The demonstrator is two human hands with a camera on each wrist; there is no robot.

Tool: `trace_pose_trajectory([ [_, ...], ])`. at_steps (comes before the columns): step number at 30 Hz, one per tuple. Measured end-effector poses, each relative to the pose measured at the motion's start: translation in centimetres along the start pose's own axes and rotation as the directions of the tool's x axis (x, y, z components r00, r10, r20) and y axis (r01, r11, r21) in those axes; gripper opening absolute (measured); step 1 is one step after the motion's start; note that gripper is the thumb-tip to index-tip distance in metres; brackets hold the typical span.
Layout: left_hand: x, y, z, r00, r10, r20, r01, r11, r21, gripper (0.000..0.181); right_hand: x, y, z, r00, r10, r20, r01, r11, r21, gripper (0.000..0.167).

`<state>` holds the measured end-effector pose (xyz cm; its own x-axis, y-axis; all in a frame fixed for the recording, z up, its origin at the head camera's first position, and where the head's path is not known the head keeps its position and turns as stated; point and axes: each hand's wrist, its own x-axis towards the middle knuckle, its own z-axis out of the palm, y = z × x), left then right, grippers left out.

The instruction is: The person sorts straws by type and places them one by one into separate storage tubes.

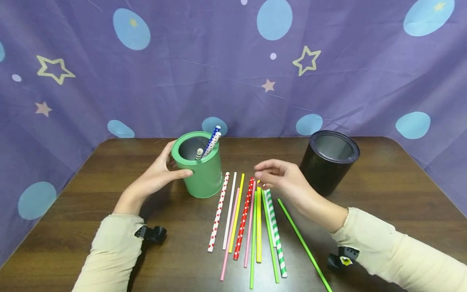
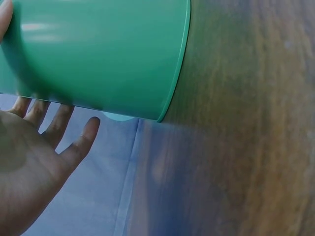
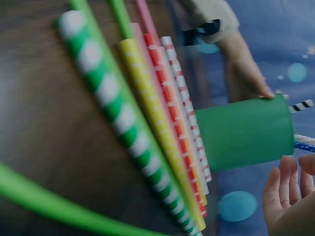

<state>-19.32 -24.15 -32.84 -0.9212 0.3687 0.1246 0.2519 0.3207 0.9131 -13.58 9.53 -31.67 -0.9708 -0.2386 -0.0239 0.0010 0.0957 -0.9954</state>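
The left hand (image 1: 155, 174) holds the green can (image 1: 204, 178) from its left side, thumb on the front near the rim and fingers behind; the left wrist view shows the fingers (image 2: 59, 123) against the can's wall (image 2: 98, 54). Inside the can stand a blue dotted straw (image 1: 213, 136), a white dotted straw (image 1: 213, 144) and a black-and-white striped straw (image 1: 199, 153). Above the far ends of the straws on the table, the right hand (image 1: 288, 178) hovers with bent, relaxed fingers and nothing visible in them. In the right wrist view the hand (image 3: 293, 201) appears beside the can (image 3: 246, 132).
Several straws lie roughly side by side on the brown table (image 1: 175, 259), among them a red dotted one (image 1: 219, 211), a yellow one (image 1: 259, 227) and a green striped one (image 1: 276, 231). A single green straw (image 1: 304, 245) lies apart on the right. A black can (image 1: 324, 170) stands behind the right forearm.
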Motion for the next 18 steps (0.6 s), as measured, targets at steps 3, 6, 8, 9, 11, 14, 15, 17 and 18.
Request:
trace_pose_trajectory([
  [3, 0.0, 0.0, -0.1, 1.0, -0.001, -0.003, 0.001, 1.0, 0.002, 0.083, -0.7, 0.8, -0.5, 0.999, 0.03, 0.034, -0.029, 0.999, -0.034, 0.032],
  [6, 0.0, -0.1, 0.1, 1.0, -0.003, -0.003, 0.003, 1.0, 0.002, 0.083, -1.5, 1.6, -1.2, 0.996, 0.061, 0.064, -0.057, 0.997, -0.054, 0.034],
  [8, 0.0, -0.1, 0.1, 1.0, -0.002, -0.002, 0.002, 1.0, 0.001, 0.083, -1.9, 2.0, -1.5, 0.995, 0.061, 0.08, -0.055, 0.996, -0.074, 0.034],
  [9, 0.0, -0.1, 0.1, 1.0, -0.003, -0.003, 0.003, 1.0, 0.003, 0.083, -2.1, 2.3, -1.7, 0.995, 0.058, 0.086, -0.051, 0.995, -0.085, 0.033],
  [11, 0.0, 0.0, 0.1, 1.0, -0.002, -0.005, 0.002, 1.0, 0.006, 0.083, -2.4, 2.6, -2.1, 0.994, 0.047, 0.099, -0.036, 0.993, -0.108, 0.032],
  [14, 0.0, 0.1, 0.1, 1.0, -0.002, -0.006, 0.002, 1.0, 0.012, 0.082, -2.8, 3.2, -2.6, 0.993, 0.05, 0.106, -0.034, 0.988, -0.15, 0.029],
  [15, 0.0, 0.1, 0.0, 1.0, -0.002, -0.006, 0.003, 1.0, 0.015, 0.082, -2.9, 3.4, -2.7, 0.993, 0.054, 0.107, -0.036, 0.985, -0.166, 0.028],
  [17, 0.0, 0.1, 0.0, 1.0, 0.0, -0.006, 0.0, 1.0, 0.015, 0.082, -3.1, 3.7, -2.9, 0.992, 0.063, 0.11, -0.04, 0.98, -0.195, 0.027],
  [18, -0.1, 0.1, 0.0, 1.0, 0.001, -0.007, -0.001, 1.0, 0.015, 0.082, -3.1, 3.8, -3.0, 0.992, 0.065, 0.112, -0.041, 0.978, -0.206, 0.026],
])
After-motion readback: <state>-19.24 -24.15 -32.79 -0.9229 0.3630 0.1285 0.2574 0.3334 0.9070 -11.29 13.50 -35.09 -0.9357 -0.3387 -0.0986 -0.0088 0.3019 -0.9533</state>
